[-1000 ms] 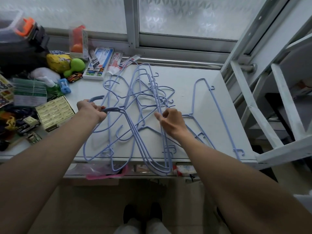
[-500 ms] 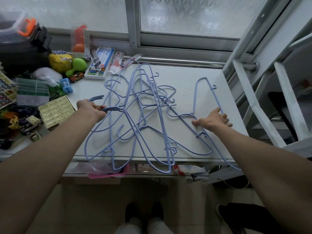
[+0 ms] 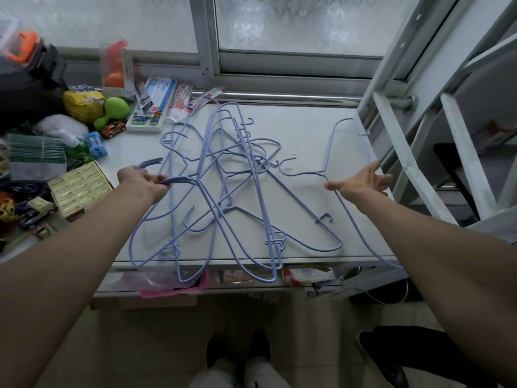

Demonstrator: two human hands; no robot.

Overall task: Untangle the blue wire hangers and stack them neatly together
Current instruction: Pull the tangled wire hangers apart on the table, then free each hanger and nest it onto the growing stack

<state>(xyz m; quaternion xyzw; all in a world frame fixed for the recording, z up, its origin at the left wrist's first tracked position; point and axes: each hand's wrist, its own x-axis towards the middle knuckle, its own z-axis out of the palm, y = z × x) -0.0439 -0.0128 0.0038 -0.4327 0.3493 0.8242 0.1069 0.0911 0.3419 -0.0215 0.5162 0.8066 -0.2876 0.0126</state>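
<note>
blue wire hangers [image 3: 223, 191] tangled; left hand [image 3: 142, 179] grips some, right hand [image 3: 361, 183] spread, labels seemingly unreadable.

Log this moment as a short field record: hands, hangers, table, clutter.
left hand: closed on hooks at the left of the tangled hangers
right hand: open, palm up, beside the separated hanger
separated hanger: on the right of the table, apart from the pile
clutter: green toy, toy car, yellow box at left
</note>
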